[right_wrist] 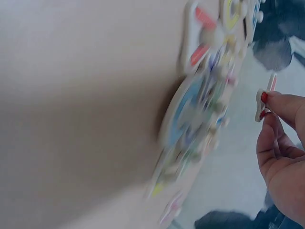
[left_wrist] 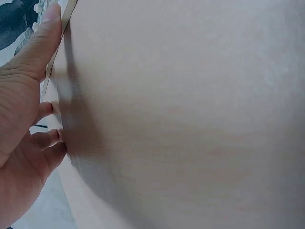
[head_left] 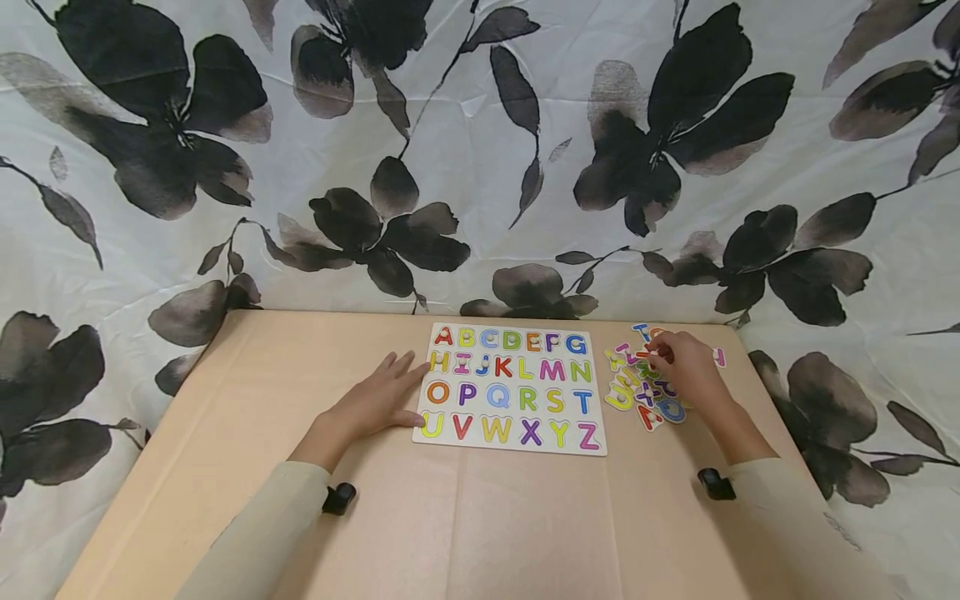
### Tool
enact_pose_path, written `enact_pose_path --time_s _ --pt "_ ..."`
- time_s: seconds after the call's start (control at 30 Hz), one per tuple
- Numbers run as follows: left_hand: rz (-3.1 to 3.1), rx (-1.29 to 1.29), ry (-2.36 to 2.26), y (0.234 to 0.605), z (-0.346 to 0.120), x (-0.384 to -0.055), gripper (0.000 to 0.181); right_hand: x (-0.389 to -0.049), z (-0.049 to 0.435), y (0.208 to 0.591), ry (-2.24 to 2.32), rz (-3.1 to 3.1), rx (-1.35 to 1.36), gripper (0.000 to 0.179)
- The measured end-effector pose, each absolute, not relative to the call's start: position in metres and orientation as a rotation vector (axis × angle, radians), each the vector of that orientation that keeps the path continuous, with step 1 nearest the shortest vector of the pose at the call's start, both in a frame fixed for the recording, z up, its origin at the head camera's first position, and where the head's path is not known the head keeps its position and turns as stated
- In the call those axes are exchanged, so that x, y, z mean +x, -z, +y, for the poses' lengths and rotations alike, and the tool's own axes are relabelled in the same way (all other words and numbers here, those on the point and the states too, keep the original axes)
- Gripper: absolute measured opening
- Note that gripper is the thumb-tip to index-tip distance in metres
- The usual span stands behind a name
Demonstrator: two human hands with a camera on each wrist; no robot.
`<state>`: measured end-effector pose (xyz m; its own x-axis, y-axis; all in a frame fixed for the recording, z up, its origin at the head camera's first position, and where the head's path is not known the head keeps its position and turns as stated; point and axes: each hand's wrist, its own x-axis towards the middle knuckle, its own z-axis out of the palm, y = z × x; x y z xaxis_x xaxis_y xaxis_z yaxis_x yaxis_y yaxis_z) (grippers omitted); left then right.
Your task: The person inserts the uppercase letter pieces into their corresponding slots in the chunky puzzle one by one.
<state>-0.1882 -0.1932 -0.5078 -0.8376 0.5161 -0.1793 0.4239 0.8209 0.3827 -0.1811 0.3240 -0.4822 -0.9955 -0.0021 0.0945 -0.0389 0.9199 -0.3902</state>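
Observation:
A white alphabet puzzle board (head_left: pixel 480 446) with rows of coloured letters A to Z lies on the table. My left hand (head_left: pixel 381 393) rests at its left edge, fingers spread near the H and thumb at the U. The left wrist view shows the thumb (left_wrist: pixel 45 36) stretched along the board's side. My right hand (head_left: pixel 690 371) is above a pile of loose letter pieces (head_left: pixel 648 417) right of the board. Between thumb and fingers it pinches a red letter piece (right_wrist: pixel 261 102) with a white edge; which letter it is, I cannot tell.
The pile holds several overlapping pieces, among them a blue round letter (right_wrist: pixel 183 112) and a red one (right_wrist: pixel 193 38), blurred in the right wrist view. The light brown table (head_left: pixel 300 367) ends at the back against a white cloth with dark flowers (head_left: pixel 510 192).

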Motion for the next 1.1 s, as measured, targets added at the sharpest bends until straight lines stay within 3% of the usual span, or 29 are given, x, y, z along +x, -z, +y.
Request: enact_pose_path --time_s 0.77,1.1 --pt "2.73 0.696 -0.486 0.508 -0.194 -0.187 0.1 -0.222 0.171 0.489 -0.875 -3.016 0.465 0.01" --pt "2.734 0.713 -0.495 0.511 -0.194 -0.19 0.1 -0.235 0.133 0.497 -0.788 -3.041 0.666 0.012"
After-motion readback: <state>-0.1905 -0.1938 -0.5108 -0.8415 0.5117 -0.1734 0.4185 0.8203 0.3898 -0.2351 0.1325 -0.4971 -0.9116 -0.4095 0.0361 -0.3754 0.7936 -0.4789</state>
